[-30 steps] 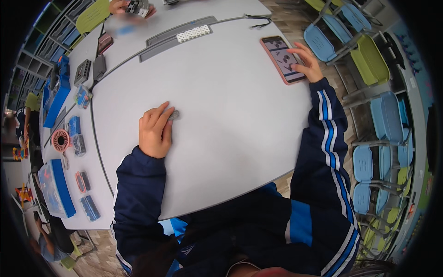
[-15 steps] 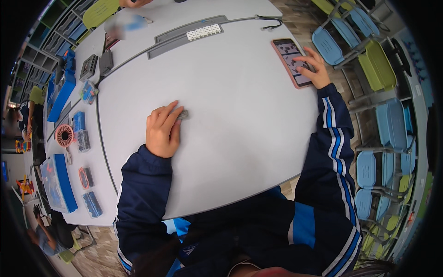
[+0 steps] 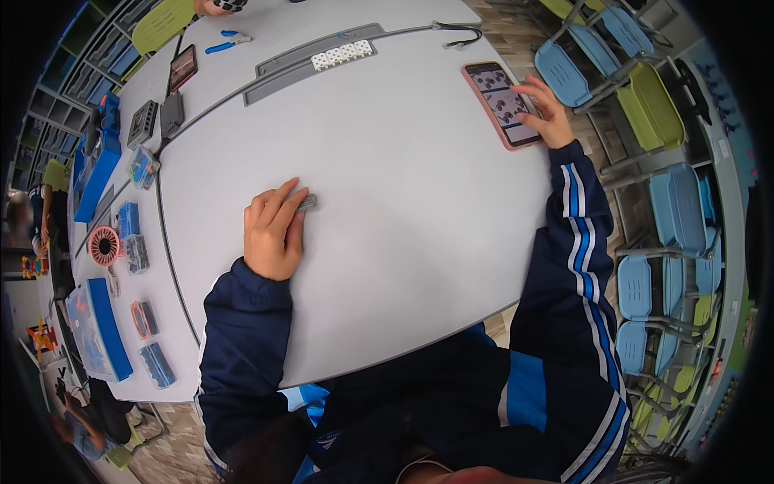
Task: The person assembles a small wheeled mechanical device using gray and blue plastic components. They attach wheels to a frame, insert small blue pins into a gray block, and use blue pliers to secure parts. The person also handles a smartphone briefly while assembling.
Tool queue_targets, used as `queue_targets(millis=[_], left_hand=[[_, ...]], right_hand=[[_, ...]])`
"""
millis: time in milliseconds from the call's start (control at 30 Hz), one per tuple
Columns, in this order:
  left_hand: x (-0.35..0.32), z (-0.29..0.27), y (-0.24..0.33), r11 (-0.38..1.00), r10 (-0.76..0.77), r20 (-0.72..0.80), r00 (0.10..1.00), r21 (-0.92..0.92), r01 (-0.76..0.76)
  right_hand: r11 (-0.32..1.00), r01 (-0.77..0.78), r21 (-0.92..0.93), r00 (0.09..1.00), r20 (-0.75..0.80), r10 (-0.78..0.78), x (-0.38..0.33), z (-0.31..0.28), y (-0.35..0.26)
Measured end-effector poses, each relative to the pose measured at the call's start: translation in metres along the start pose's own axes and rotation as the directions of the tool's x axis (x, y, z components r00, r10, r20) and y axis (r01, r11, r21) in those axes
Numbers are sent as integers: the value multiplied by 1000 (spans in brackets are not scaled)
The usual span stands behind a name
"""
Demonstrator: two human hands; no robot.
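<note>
Two hands: both rest on the pale grey surface (image 3: 387,202), forearms in dark blue sleeves entering from the lower edge.
Left hand (image 3: 272,235): lies palm down near the centre of the view, at about 9 o'clock; wrist straight, fingers (image 3: 284,202) stretched toward 1 o'clock and lying close together.
Left fingers: nearly flat, not curled; their tips press on a small grey block (image 3: 306,202), covering its near end rather than clasping it.
Small grey block: on the surface, touching the left fingertips, poking out at their 2 o'clock side.
Right hand (image 3: 547,115): far out at 1 o'clock, arm fully extended, sleeve with white and blue stripes.
Right fingers: loosely spread, tips touching the right edge and screen of a pink-cased phone (image 3: 501,104); they grip nothing.
Phone: flat on the surface, screen up, lit.
Further off: a long grey strip (image 3: 274,77) with a white block (image 3: 343,55) at 12 o'clock; blue trays (image 3: 101,323) at 8 o'clock.
</note>
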State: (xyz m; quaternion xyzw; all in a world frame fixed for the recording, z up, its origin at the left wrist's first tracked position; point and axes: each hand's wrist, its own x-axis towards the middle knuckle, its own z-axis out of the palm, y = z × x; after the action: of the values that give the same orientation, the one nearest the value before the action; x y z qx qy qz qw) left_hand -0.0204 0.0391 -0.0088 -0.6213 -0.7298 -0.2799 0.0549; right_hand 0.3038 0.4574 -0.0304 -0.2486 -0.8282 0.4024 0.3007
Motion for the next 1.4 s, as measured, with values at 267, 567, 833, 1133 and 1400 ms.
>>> queue_targets(millis=[267,567,833,1133,1400], left_hand=[[0,0,0,1000,-8,1,1000,0,8],[0,-1,-1,1000,-9,17,1000,9,9],[0,0,0,1000,-2,4,1000,5,2],[0,0,-2,1000,8,-4,1000,15,-8],[-9,-9,-20,991,-111,-57,992,65,114]], right_hand=[[999,-44,-20,998,-51,43,-1,8,-12],[973,-57,225,998,0,59,-1,-3,9],[988,-11,-155,1000,15,14,6,1,6],[982,-32,-185,999,-6,32,1,9,-5],[972,62,-228,998,-1,-64,3,4,-1]])
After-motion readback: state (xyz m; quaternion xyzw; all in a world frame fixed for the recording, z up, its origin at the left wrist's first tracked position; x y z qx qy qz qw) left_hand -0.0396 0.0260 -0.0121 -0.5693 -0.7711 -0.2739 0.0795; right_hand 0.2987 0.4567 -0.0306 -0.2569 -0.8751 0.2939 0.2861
